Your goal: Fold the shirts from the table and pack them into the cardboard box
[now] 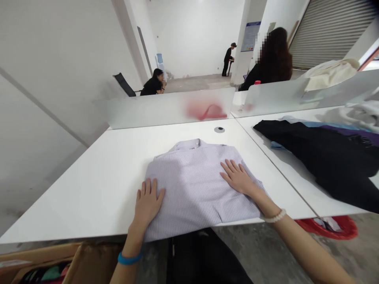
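Note:
A pale lilac shirt (192, 185) with thin dark stripes lies spread on the white table (89, 177), its collar pointing away from me and its lower edge hanging slightly over the front. My left hand (149, 203) rests flat on the shirt's left edge, fingers spread, with a blue band on the wrist. On the right part of the shirt lies my right hand (237, 176), palm down and fingers apart, a pale beaded bracelet on that wrist. Neither hand grips the cloth.
Dark and light clothes (319, 154) are heaped on the adjoining table at right. A frosted divider (166, 108) runs along the back. Below stand a cardboard box (97, 260) at left and a red-lined bin (345, 228) at right. Several people are beyond the divider.

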The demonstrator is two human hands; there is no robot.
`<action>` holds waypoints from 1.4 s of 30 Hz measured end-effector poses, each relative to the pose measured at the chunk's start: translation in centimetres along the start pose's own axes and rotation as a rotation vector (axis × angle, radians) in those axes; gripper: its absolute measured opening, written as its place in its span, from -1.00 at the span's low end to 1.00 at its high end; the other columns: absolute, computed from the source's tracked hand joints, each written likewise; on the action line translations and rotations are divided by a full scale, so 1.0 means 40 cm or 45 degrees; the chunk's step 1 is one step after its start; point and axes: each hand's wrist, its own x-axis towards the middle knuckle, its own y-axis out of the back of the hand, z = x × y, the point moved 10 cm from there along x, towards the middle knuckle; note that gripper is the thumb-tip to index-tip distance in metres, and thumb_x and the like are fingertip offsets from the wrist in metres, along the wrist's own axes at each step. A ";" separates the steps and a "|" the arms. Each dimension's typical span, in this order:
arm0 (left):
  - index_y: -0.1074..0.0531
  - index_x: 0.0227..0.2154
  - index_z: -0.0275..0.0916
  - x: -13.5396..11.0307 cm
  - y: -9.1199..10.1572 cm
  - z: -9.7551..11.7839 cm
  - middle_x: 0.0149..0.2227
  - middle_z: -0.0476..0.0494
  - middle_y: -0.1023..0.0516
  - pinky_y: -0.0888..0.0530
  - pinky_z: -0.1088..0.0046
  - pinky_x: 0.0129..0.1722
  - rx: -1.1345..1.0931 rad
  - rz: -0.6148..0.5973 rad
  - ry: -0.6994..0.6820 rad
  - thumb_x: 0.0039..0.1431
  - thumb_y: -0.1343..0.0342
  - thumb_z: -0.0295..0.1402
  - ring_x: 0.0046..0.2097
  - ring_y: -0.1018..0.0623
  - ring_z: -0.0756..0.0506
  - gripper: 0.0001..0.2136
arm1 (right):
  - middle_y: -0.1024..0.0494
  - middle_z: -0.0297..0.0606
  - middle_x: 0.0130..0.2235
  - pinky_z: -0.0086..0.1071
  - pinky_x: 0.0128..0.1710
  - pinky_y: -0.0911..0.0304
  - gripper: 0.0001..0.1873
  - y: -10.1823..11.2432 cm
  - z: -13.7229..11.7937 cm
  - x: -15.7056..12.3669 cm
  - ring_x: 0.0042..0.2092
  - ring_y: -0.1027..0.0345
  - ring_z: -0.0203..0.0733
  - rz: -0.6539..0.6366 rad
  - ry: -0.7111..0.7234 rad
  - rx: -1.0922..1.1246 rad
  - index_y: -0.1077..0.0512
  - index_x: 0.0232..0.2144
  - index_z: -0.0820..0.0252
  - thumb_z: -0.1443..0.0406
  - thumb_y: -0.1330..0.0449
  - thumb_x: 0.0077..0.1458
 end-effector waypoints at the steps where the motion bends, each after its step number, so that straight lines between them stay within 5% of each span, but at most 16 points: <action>1: -0.03 0.28 -0.38 0.021 0.001 0.001 0.33 -0.38 0.02 -0.08 -0.07 0.22 -0.013 -0.043 0.002 0.27 0.26 -0.07 0.33 -0.01 -0.38 -0.38 | 0.02 -0.16 0.34 0.06 0.28 0.25 -0.33 0.006 0.001 0.012 0.35 0.25 0.07 -0.003 0.001 0.035 -0.07 0.29 0.16 -0.02 0.23 0.26; 5: -0.09 0.24 -0.49 0.047 0.056 0.051 0.31 -0.48 -0.02 -0.03 -0.13 0.23 0.008 0.027 0.001 0.28 0.21 -0.15 0.33 0.02 -0.42 -0.41 | -0.14 -0.06 0.29 0.01 0.27 0.17 -0.39 0.084 0.002 0.026 0.33 0.13 0.03 0.149 0.001 0.429 -0.14 0.25 0.24 0.06 0.15 0.26; 7: -0.17 0.21 -0.49 -0.004 0.106 0.136 0.28 -0.47 -0.10 -0.01 -0.13 0.24 -0.011 0.215 -0.128 0.29 0.21 -0.20 0.33 0.01 -0.40 -0.46 | -0.26 -0.07 0.23 -0.06 0.24 0.04 -0.44 0.143 0.009 -0.015 0.28 -0.03 -0.01 0.305 -0.021 0.746 -0.22 0.18 0.20 0.07 0.09 0.24; 9: -0.21 0.19 -0.36 -0.094 0.126 0.267 0.25 -0.35 -0.22 -0.09 -0.07 0.24 -0.141 0.292 -0.434 0.31 0.22 -0.19 0.32 -0.06 -0.31 -0.51 | -0.42 -0.11 0.10 -0.13 0.18 -0.09 -0.52 0.176 0.015 -0.085 0.16 -0.24 -0.05 0.398 -0.072 1.110 -0.32 0.08 0.15 0.05 0.00 0.21; 12: -0.13 0.23 -0.27 -0.248 0.097 0.460 0.26 -0.21 -0.23 -0.21 0.04 0.23 -0.291 0.158 -0.959 0.29 0.14 -0.13 0.31 -0.12 -0.20 -0.49 | -0.59 -0.20 -0.25 -0.25 -0.01 -0.25 -0.66 0.141 -0.008 -0.206 -0.14 -0.45 -0.14 0.265 -0.180 1.671 -0.46 -0.21 0.17 0.05 -0.09 0.17; 15: -0.13 0.22 -0.28 -0.290 0.072 0.530 0.25 -0.22 -0.25 -0.26 0.05 0.21 -0.331 0.137 -1.003 0.29 0.11 -0.17 0.30 -0.16 -0.19 -0.50 | -0.56 -0.21 -0.45 -0.34 -0.24 -0.30 -0.57 0.052 -0.073 -0.319 -0.38 -0.44 -0.22 -0.039 -0.298 2.087 -0.49 -0.46 0.23 0.01 -0.09 0.17; 18: -0.20 0.19 -0.28 -0.252 0.054 0.535 0.22 -0.22 -0.30 -0.29 0.10 0.21 -0.336 0.171 -0.907 0.29 0.09 -0.22 0.27 -0.23 -0.18 -0.55 | -0.61 -0.12 -0.36 -0.32 -0.23 -0.33 -0.56 -0.029 -0.121 -0.403 -0.35 -0.48 -0.19 -0.198 -0.489 2.329 -0.56 -0.39 0.26 -0.02 -0.17 0.10; 22: -0.34 0.09 -0.27 -0.209 0.047 0.531 0.12 -0.19 -0.43 -0.37 0.11 0.15 -0.351 0.226 -0.895 0.31 0.11 -0.34 0.20 -0.35 -0.18 -0.65 | -0.56 -0.05 -0.08 -0.16 0.02 -0.30 -0.47 -0.078 -0.147 -0.436 -0.07 -0.47 -0.03 -0.224 -0.708 2.484 -0.50 -0.07 0.22 -0.01 -0.25 0.02; 28: -0.35 0.08 -0.21 -0.229 0.076 0.509 0.09 -0.11 -0.47 -0.40 0.20 0.13 -0.493 0.225 -0.850 0.34 0.18 -0.35 0.15 -0.40 -0.09 -0.66 | -0.46 -0.24 0.08 -0.15 0.13 -0.28 -0.44 -0.014 -0.052 -0.360 0.14 -0.30 -0.04 0.355 -0.772 2.581 -0.36 0.07 0.05 0.12 -0.30 0.01; 33: -0.28 0.14 -0.17 -0.254 0.103 0.500 0.16 -0.05 -0.39 -0.33 0.17 0.18 -0.465 0.106 -0.901 0.35 0.19 -0.30 0.20 -0.34 -0.08 -0.64 | -0.37 -0.19 0.16 -0.26 0.04 -0.37 -0.32 -0.020 -0.016 -0.338 0.22 -0.17 -0.03 0.567 -0.965 2.349 -0.18 0.21 0.07 0.00 -0.14 0.10; 39: -0.25 0.17 -0.22 -0.158 0.086 0.418 0.25 -0.22 -0.23 -0.17 0.00 0.24 -0.248 0.212 -0.628 0.33 0.17 -0.24 0.29 -0.17 -0.21 -0.59 | -0.34 -0.22 0.18 -0.30 0.10 -0.25 -0.35 -0.015 -0.021 -0.386 0.18 -0.23 -0.21 1.089 -1.195 2.305 -0.21 0.18 0.15 0.03 -0.13 0.09; 42: -0.22 0.20 -0.22 -0.129 0.051 0.408 0.28 -0.23 -0.18 -0.09 -0.01 0.26 -0.249 0.164 -0.594 0.32 0.15 -0.23 0.31 -0.13 -0.23 -0.57 | -0.34 -0.19 0.18 -0.30 0.15 -0.18 -0.33 0.018 -0.028 -0.368 0.15 -0.25 -0.22 1.197 -1.186 2.294 -0.25 0.16 0.20 0.03 -0.17 0.06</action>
